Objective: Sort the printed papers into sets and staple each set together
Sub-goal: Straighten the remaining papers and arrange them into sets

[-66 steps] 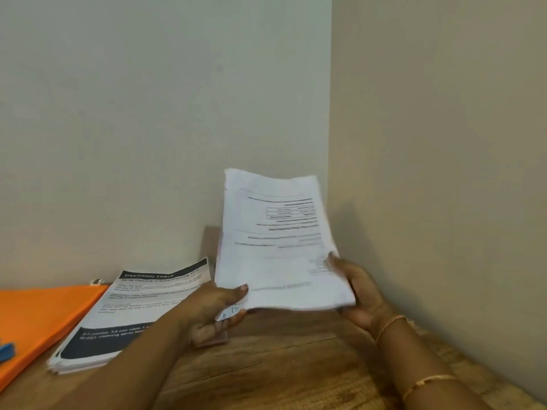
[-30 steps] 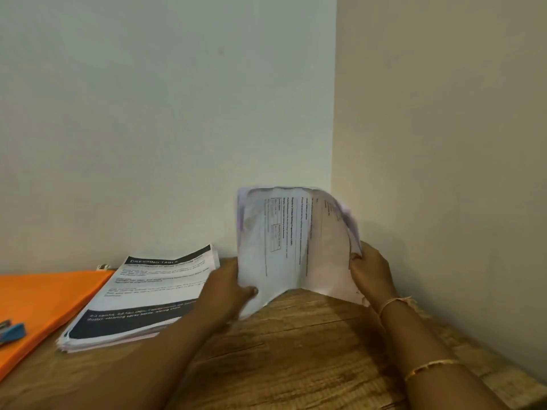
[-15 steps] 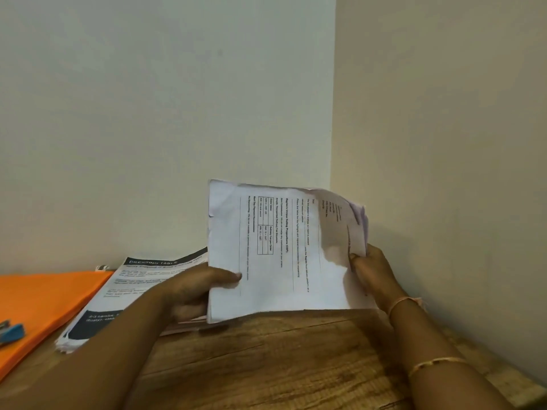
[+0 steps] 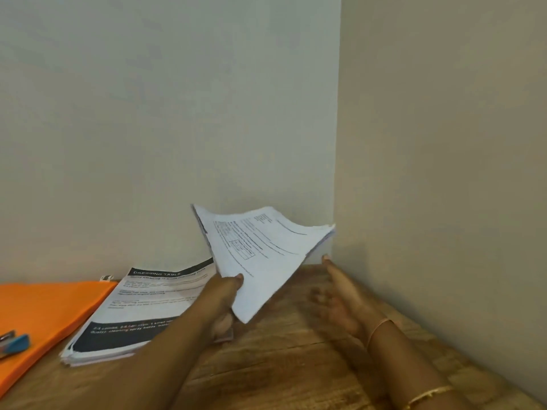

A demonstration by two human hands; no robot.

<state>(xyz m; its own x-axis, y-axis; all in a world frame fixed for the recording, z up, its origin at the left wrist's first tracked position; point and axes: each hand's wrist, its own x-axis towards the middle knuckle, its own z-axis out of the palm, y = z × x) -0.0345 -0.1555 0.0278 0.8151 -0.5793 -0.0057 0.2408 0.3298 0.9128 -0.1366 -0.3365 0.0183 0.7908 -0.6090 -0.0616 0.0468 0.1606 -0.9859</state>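
My left hand (image 4: 223, 294) pinches a sheaf (image 4: 263, 253) by its near corner, tilted above the table (image 4: 281, 365); my right hand (image 4: 340, 300) is spread and blurred just below it, holding nothing. I judge we're early on: the stack (image 4: 142, 306) lies at left, seemingly unsorted, and the stapler (image 4: 14, 344) sits untouched on the folder (image 4: 44, 309)
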